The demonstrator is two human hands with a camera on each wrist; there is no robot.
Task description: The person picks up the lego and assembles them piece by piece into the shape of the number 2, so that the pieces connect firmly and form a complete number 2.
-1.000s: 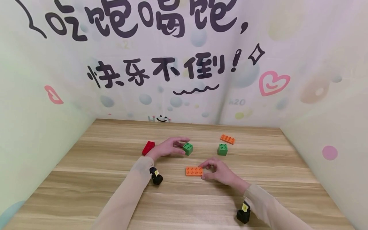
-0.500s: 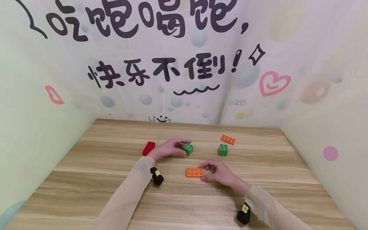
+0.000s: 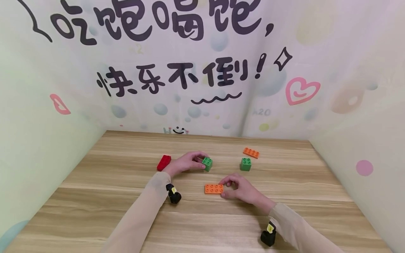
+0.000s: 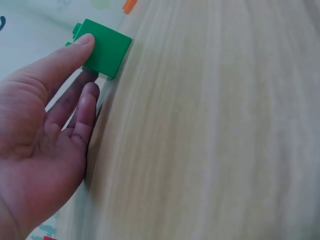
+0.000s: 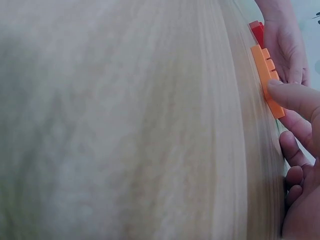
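Note:
In the head view my left hand [image 3: 185, 163] reaches to a green toy brick [image 3: 207, 163] with studs on top. Its thumb presses the near face and the index finger bends around the far side, pinching the brick; in the left wrist view the thumb lies over the green brick [image 4: 106, 50]. Nearer to me, my right hand [image 3: 242, 190] holds the right end of a flat orange brick [image 3: 213, 189] between thumb and index finger. The right wrist view shows that thumb on the studded side of the orange brick [image 5: 265, 75], the other fingers curled below.
A red brick [image 3: 164, 163] lies beside the left wrist. Another green brick [image 3: 245, 164] stands to the right, with a second flat orange brick [image 3: 251, 152] behind it. The wooden table [image 3: 104, 196] meets a printed cloth [image 3: 152, 116] at the back.
My left thumb and index finger have closed in on the green brick. The right hand and the orange brick have stayed in place.

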